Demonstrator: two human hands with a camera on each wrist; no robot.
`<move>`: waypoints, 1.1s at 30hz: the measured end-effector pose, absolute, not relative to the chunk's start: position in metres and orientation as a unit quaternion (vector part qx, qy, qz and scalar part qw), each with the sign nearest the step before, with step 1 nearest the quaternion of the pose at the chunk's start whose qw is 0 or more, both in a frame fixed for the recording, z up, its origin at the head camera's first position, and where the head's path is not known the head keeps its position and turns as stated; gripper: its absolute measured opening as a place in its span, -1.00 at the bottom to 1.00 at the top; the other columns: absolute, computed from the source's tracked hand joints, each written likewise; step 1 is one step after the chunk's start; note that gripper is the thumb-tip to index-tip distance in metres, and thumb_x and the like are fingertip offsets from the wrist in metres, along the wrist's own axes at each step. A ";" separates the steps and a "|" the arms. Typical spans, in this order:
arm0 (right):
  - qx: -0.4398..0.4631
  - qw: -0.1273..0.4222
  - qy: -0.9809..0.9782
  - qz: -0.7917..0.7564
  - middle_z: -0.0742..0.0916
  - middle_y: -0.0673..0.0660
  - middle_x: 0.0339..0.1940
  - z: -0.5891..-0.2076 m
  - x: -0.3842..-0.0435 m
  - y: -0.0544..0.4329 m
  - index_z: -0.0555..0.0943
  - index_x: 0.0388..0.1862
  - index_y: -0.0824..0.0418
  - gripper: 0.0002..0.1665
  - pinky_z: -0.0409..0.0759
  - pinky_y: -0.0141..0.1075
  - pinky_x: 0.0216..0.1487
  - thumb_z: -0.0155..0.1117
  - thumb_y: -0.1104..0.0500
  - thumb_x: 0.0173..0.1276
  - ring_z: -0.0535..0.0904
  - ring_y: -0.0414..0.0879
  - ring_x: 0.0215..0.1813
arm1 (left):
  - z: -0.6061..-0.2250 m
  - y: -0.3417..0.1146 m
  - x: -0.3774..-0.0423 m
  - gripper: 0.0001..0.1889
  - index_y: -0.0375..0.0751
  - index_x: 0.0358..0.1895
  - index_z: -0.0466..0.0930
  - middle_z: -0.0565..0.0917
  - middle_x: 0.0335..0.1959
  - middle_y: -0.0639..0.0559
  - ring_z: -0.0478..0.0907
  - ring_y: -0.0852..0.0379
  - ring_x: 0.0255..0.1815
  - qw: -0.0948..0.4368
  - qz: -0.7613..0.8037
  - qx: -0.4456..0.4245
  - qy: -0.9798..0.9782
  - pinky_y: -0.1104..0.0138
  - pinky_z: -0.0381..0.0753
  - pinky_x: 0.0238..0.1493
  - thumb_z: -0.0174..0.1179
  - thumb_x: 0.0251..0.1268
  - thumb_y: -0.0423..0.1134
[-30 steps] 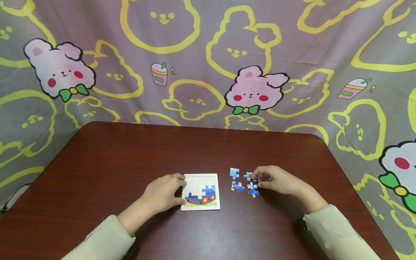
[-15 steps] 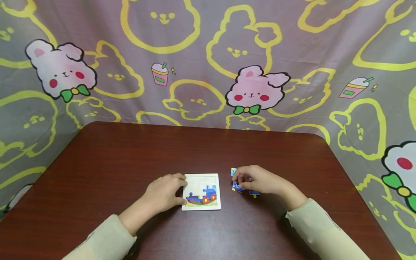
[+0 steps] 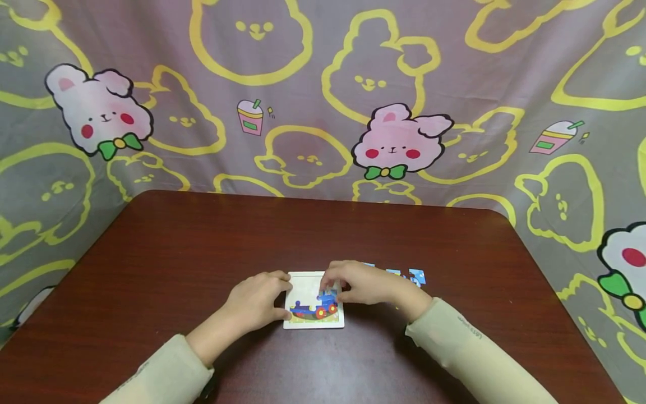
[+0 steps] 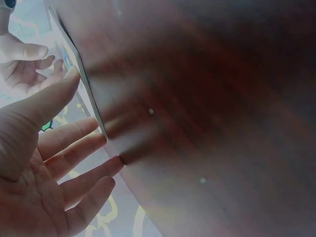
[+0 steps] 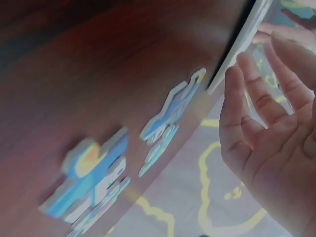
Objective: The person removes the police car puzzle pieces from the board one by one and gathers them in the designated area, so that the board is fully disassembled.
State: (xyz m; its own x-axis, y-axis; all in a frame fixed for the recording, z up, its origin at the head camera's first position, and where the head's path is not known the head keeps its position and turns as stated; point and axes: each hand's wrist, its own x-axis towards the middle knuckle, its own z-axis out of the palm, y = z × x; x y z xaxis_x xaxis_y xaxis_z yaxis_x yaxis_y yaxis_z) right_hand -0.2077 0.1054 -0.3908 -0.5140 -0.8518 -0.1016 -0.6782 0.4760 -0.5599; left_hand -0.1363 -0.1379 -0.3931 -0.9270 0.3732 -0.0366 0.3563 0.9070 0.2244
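A white-framed puzzle board (image 3: 299, 324) lies on the table, part of its blue train picture filled in along the bottom and right. My left hand (image 3: 254, 297) rests against the board's left edge, thumb low and fingers higher up; in the left wrist view the fingers look fairly straight. Over the board's upper right is my right hand (image 3: 360, 282), fingers bent downward with the tips at the board. Whether a piece sits between those fingertips is hidden in every view. Loose puzzle pieces, such as one blue piece (image 3: 417, 276), lie right of the board, partly behind the right forearm.
Several loose pieces, including a blue one with a yellow-orange disc (image 5: 85, 160), lie flat on the brown table (image 3: 227, 235). A patterned curtain (image 3: 298, 73) hangs along the table's far and side edges.
My right hand has moved left from the loose pieces to above the board's right side, uncovering a piece at the far right. My left hand has stayed at the board's left edge.
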 end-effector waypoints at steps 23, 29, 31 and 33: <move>-0.466 0.188 0.851 -0.155 0.59 -0.05 -0.11 -0.394 -0.203 0.087 0.66 -0.05 -0.05 -0.63 0.51 -0.31 0.03 0.47 0.28 0.20 0.46 -0.13 0.01 | -0.392 -0.139 -0.136 -0.52 -0.14 -0.05 0.74 0.69 0.12 -0.03 0.66 -0.12 0.06 0.039 0.110 0.186 0.975 -0.01 0.67 -0.08 0.58 -0.10 -0.06; -0.471 0.191 0.846 -0.158 0.59 -0.04 -0.15 -0.393 -0.204 0.086 0.64 -0.07 -0.03 -0.62 0.49 -0.32 0.02 0.48 0.30 0.19 0.47 -0.13 -0.02 | -0.393 -0.138 -0.136 -0.53 -0.14 -0.06 0.74 0.69 0.11 -0.04 0.66 -0.12 0.05 0.037 0.114 0.189 0.975 -0.01 0.68 -0.08 0.58 -0.10 -0.07; -0.475 0.190 0.845 -0.157 0.59 -0.04 -0.16 -0.393 -0.205 0.086 0.63 -0.07 -0.03 -0.62 0.49 -0.33 0.02 0.49 0.30 0.18 0.47 -0.13 -0.03 | -0.393 -0.138 -0.136 -0.53 -0.15 -0.05 0.74 0.69 0.11 -0.04 0.66 -0.12 0.05 0.039 0.112 0.188 0.975 -0.01 0.67 -0.07 0.58 -0.10 -0.07; -0.477 0.190 0.844 -0.156 0.58 -0.04 -0.16 -0.394 -0.206 0.085 0.63 -0.08 -0.04 -0.61 0.49 -0.34 0.01 0.49 0.31 0.17 0.47 -0.14 -0.04 | -0.393 -0.138 -0.136 -0.52 -0.15 -0.04 0.74 0.69 0.11 -0.03 0.66 -0.12 0.06 0.043 0.109 0.185 0.976 -0.01 0.67 -0.07 0.58 -0.09 -0.07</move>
